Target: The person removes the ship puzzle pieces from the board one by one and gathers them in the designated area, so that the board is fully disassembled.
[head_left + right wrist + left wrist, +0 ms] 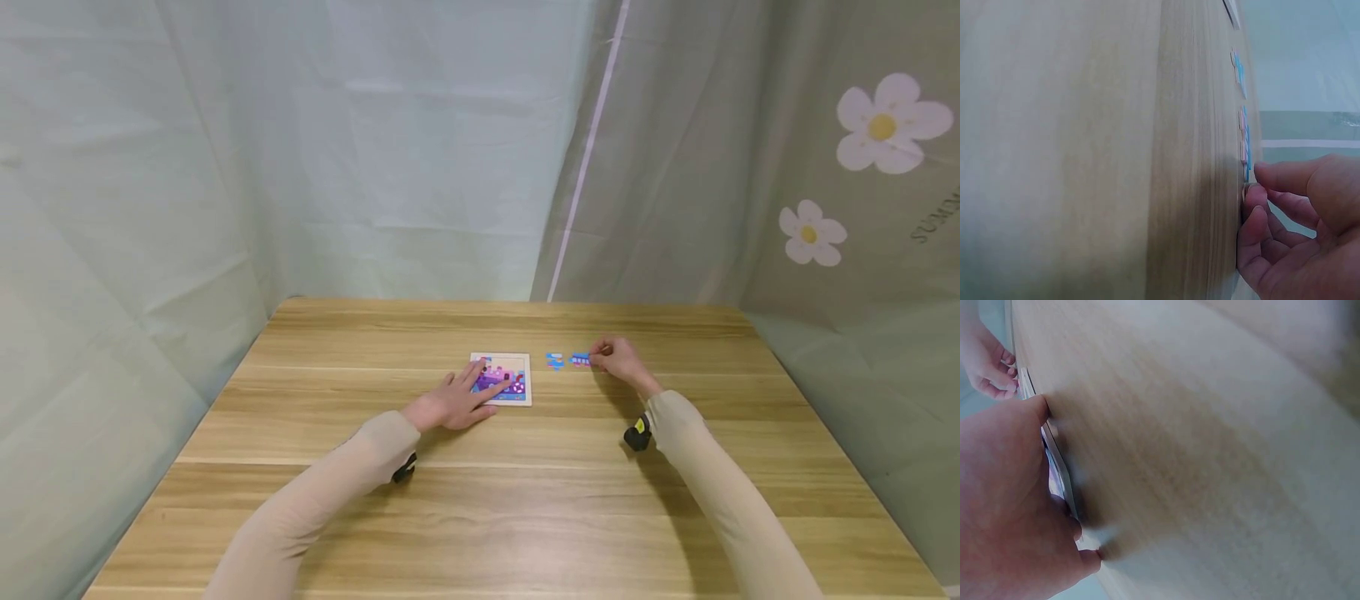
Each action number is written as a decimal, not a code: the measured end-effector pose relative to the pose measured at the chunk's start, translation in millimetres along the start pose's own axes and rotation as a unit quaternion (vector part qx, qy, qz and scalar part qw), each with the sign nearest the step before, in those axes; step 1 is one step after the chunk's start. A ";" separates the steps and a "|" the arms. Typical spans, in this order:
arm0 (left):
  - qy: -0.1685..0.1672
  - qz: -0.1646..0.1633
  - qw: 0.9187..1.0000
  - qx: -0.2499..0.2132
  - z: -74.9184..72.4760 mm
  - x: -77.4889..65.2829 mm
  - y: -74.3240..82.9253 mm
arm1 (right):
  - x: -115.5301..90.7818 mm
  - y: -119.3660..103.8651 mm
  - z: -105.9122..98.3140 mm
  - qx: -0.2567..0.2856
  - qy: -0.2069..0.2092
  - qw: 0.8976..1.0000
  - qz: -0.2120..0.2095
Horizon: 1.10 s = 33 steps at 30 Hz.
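Observation:
My left hand (455, 402) lies with fingers spread over a small jigsaw puzzle board (528, 380), its pale frame holding pink, purple and blue pieces. From the left wrist view, that hand (1010, 500) covers most of the board, whose edge (1063, 472) shows beside the fingers. To the right of the board, my right hand (618, 360) pinches at a puzzle piece, mostly hidden by the fingers. Just left of its fingertips lies a blue and pink puzzle piece (581, 360). In the right wrist view, the thumb and fingers of the right hand (1300, 219) are curled together at the tabletop.
Another blue puzzle piece (554, 361) lies between the board and the right hand. The wooden table (510, 508) carries everything. Pale curtains (420, 167) hang behind it and along the sides. A dark wrist camera (637, 433) sits under the right sleeve.

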<state>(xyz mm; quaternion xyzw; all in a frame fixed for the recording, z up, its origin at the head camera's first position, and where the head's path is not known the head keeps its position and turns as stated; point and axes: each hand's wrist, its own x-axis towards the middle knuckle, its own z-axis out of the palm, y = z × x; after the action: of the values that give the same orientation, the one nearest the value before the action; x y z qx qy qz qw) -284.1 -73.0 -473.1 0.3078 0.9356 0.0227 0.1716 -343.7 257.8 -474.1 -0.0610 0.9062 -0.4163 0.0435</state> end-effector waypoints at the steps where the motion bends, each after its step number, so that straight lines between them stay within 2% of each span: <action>1: -0.001 0.000 1.000 0.000 -0.2 -0.1 -0.1 | 0.0 -0.3 -0.2 -0.001 -0.001 1.000 0.000; 9: -0.001 0.002 1.000 -0.002 0.2 -0.7 -0.3 | 1.8 1.4 0.2 -0.011 -0.006 1.000 0.009; 16: -0.002 0.001 1.000 -0.008 1.3 0.0 -0.4 | -2.4 -7.2 -1.5 0.018 0.003 1.000 -0.012; 21: -0.005 -0.002 1.000 -0.009 1.4 0.1 -1.2 | 0.3 -18.6 2.6 -0.017 0.024 1.000 -0.004; 25: -0.011 -0.005 1.000 -0.009 1.8 0.3 -1.1 | 2.2 -26.3 7.2 -0.051 0.028 0.998 -0.021; 28: -0.015 -0.007 1.000 -0.012 1.8 0.4 -1.1 | 3.4 -31.7 11.9 -0.053 0.022 0.998 -0.034; 33: -0.011 -0.007 1.000 -0.016 1.5 1.5 -1.3 | 4.1 -40.7 20.8 -0.001 -0.005 0.999 -0.040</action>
<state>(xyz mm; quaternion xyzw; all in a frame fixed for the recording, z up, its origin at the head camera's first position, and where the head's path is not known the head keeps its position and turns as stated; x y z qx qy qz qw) -285.5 -73.2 -475.2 0.2992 0.9351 0.0327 0.1868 -342.0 215.2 -456.8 -0.0992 0.9031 -0.4165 0.0316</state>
